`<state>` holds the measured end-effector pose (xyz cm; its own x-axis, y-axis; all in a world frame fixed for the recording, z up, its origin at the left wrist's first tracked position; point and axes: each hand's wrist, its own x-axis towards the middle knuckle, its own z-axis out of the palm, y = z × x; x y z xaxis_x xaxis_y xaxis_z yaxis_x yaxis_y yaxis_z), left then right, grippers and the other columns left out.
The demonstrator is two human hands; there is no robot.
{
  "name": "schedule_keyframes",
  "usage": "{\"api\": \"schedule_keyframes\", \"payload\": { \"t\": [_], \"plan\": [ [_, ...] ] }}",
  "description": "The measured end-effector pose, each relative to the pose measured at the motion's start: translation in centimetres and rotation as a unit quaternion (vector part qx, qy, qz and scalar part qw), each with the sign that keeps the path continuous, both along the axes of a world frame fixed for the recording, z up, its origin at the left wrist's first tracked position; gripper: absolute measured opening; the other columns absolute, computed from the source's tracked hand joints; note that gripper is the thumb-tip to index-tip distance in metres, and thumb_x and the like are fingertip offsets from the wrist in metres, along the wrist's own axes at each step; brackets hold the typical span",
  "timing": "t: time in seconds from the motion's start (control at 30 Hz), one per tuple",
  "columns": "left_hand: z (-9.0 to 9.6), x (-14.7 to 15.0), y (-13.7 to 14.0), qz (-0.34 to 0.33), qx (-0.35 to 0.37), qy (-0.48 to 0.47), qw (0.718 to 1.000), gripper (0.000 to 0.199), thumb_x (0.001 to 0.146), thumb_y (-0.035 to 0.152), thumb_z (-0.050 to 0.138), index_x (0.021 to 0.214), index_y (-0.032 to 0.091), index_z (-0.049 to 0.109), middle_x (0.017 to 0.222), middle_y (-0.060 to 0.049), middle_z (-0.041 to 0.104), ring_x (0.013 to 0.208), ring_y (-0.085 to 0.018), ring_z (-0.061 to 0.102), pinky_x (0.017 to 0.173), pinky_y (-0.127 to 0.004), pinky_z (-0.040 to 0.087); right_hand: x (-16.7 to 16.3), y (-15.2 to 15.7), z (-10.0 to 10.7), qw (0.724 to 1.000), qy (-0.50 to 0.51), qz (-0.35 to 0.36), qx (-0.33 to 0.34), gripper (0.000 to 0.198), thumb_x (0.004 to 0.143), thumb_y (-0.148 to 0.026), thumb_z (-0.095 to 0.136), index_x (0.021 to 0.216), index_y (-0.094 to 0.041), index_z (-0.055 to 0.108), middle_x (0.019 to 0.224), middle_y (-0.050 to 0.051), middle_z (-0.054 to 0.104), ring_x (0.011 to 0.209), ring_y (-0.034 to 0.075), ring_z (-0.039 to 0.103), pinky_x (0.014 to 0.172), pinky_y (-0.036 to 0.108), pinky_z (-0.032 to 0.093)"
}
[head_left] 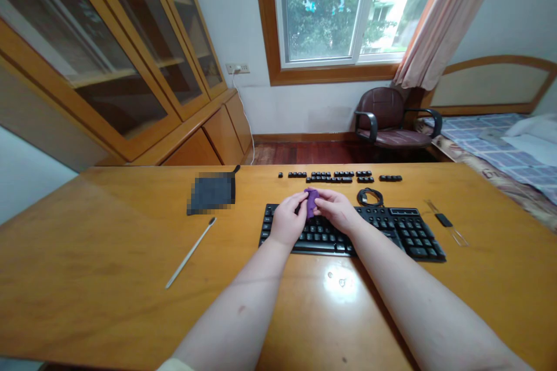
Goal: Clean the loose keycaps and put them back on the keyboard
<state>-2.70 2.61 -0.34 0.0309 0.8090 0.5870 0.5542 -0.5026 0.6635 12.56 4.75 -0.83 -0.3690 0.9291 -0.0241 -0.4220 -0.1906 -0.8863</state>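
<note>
Over the upper left part of a black keyboard point(324, 237), both hands meet around a small folded purple cloth point(311, 204). My left hand point(288, 217) pinches its left side, and my right hand point(336, 208) has its fingers closed on the right side. Whether anything lies inside the cloth cannot be seen. Loose black keycaps point(321, 175) sit in short rows on the table behind the keyboard. The hands cover part of the keyboard's upper rows. Just behind the keyboard lies its coiled black cable point(370, 197).
On the wooden table point(108, 255), a long white-handled brush point(190, 254) and a dark pouch point(212, 192) are to the left. A wire keycap puller point(444, 220) lies right of the keyboard. Beyond the table stand an armchair point(387, 119) and a glass-door cabinet point(130, 52).
</note>
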Motion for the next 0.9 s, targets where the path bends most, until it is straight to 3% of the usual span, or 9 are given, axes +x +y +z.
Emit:
{"api": "schedule_keyframes", "payload": {
  "t": [0.1, 0.27, 0.43, 0.57, 0.73, 0.9],
  "plan": [
    [-0.1, -0.2, 0.5, -0.024, -0.057, -0.092, 0.994, 0.016, 0.078, 0.022, 0.057, 0.089, 0.019, 0.068, 0.094, -0.007, 0.069, 0.089, -0.018, 0.064, 0.085, -0.035, 0.051, 0.0, 0.1, 0.0, 1.000, -0.027, -0.010, 0.011, 0.043, 0.064, -0.027, 0.073, 0.106, -0.021, 0.065, 0.094, 0.003, 0.068, 0.064, 0.009, 0.061, 0.062, 0.022, 0.052],
    [-0.5, 0.0, 1.4, -0.066, -0.162, -0.245, 0.954, 0.012, 0.070, 0.024, 0.065, 0.077, 0.015, 0.067, 0.082, -0.006, 0.069, 0.080, -0.017, 0.065, 0.079, -0.033, 0.052, 0.1, -0.1, 0.4, 0.993, -0.096, -0.042, 0.059, 0.040, 0.068, -0.031, 0.069, 0.106, -0.019, 0.066, 0.074, 0.001, 0.067, 0.050, 0.007, 0.050, 0.047, 0.021, 0.042],
    [-0.8, 0.1, 1.7, -0.088, -0.203, -0.310, 0.925, 0.020, 0.066, 0.021, 0.067, 0.083, 0.013, 0.065, 0.082, -0.006, 0.069, 0.077, -0.016, 0.065, 0.078, -0.032, 0.052, 0.1, -0.3, 0.5, 0.981, -0.165, -0.049, 0.089, 0.040, 0.070, -0.034, 0.066, 0.106, -0.018, 0.065, 0.059, -0.003, 0.059, 0.045, 0.007, 0.040, 0.043, 0.021, 0.031],
    [-1.0, 0.2, 1.7, -0.086, -0.203, -0.309, 0.925, 0.020, 0.065, 0.020, 0.068, 0.083, 0.014, 0.064, 0.081, -0.005, 0.068, 0.075, -0.015, 0.064, 0.076, -0.030, 0.052, 0.1, -0.2, 0.4, 0.974, -0.191, -0.083, 0.087, 0.031, 0.067, -0.037, 0.067, 0.091, -0.017, 0.070, 0.055, -0.002, 0.058, 0.045, 0.008, 0.041, 0.044, 0.023, 0.031],
    [-0.8, 0.4, 1.6, -0.069, -0.211, -0.294, 0.930, 0.017, 0.064, 0.020, 0.068, 0.079, 0.014, 0.065, 0.077, -0.003, 0.068, 0.071, -0.014, 0.063, 0.073, -0.029, 0.052, 0.0, 0.0, 0.2, 0.971, -0.186, -0.126, 0.082, 0.021, 0.065, -0.036, 0.068, 0.077, -0.018, 0.070, 0.065, 0.001, 0.064, 0.055, 0.013, 0.052, 0.054, 0.027, 0.042],
    [-0.6, 0.5, 1.7, -0.056, -0.220, -0.326, 0.918, 0.018, 0.064, 0.022, 0.068, 0.080, 0.014, 0.063, 0.075, -0.003, 0.068, 0.069, -0.013, 0.063, 0.070, -0.028, 0.052, 0.0, 0.0, 0.0, 0.971, -0.186, -0.092, 0.120, 0.032, 0.063, -0.030, 0.071, 0.093, -0.020, 0.069, 0.087, 0.003, 0.069, 0.078, 0.017, 0.061, 0.076, 0.033, 0.046]
  ]
}}
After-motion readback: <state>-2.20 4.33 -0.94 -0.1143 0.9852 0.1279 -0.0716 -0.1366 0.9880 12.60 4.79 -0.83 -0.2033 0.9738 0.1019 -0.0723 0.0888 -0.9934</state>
